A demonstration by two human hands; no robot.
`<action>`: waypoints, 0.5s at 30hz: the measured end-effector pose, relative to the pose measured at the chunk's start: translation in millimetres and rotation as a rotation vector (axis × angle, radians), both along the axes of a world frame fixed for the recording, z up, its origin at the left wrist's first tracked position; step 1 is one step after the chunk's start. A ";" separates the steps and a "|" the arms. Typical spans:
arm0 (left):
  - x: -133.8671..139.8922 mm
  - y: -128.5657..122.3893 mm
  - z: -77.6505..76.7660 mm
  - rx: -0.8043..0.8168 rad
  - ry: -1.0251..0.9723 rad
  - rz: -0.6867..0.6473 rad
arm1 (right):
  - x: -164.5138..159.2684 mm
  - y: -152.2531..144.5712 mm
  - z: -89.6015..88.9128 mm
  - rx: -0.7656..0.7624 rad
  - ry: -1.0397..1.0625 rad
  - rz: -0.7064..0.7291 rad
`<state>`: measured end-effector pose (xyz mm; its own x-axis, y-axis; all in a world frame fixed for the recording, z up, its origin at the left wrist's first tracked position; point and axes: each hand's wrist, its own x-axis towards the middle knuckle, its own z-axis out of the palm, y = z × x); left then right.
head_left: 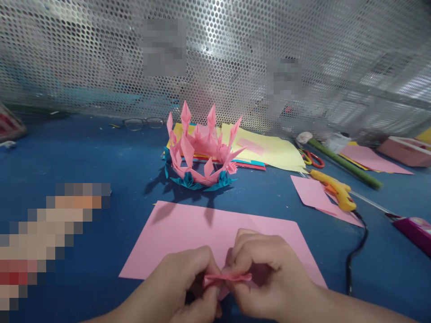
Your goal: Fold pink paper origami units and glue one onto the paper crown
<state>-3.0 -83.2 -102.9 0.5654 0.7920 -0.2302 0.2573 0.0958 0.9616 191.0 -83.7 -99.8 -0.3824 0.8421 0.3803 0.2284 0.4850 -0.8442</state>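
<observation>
Between my two hands is a small folded piece of pink paper [240,277], held low at the front of the table. My left hand [188,278] pinches its left side with thumb and fingers. On the other side, my right hand [266,269] grips it with bent fingers, partly hiding it. Under and beyond my hands lies a large pink sheet [202,229], flat on the blue table. Behind the sheet stands a pink paper crown [198,175] with pointed folded tips and blue paper flowers round its base.
Coloured paper sheets [279,150] lie behind the crown. To the right are a yellow glue gun [336,190] with a black cord, pink paper pieces [305,190], red-handled scissors [316,160] and a green stick [346,166]. Glasses [143,123] rest near the perforated metal screen [215,54].
</observation>
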 end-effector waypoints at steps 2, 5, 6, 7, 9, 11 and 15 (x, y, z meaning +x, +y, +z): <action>-1.1 0.8 2.3 0.045 -0.032 0.003 | 2.3 0.9 3.8 0.080 0.004 0.044; -4.9 -0.1 7.9 0.057 -0.172 0.006 | 6.8 1.7 11.4 0.148 -0.045 0.071; -6.5 -1.0 9.5 0.053 -0.226 -0.011 | 8.0 1.5 13.6 0.165 -0.064 0.063; -8.1 -1.9 10.6 0.045 -0.268 -0.024 | 8.9 1.2 15.2 0.174 -0.078 0.052; -10.0 -3.0 11.2 0.006 -0.298 -0.037 | 9.7 0.4 17.1 0.167 -0.089 0.045; -9.6 -2.0 10.1 -0.065 -0.278 -0.021 | 9.2 -0.2 17.6 0.160 -0.091 0.056; -6.1 5.1 5.6 -0.192 -0.322 0.025 | 7.3 0.7 17.2 0.196 -0.083 0.033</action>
<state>-9.1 -78.1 -97.3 0.6143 0.7660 -0.1894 -0.0602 0.2849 0.9567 198.3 -83.0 -82.5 -0.4455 0.7416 0.5015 0.2745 0.6464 -0.7119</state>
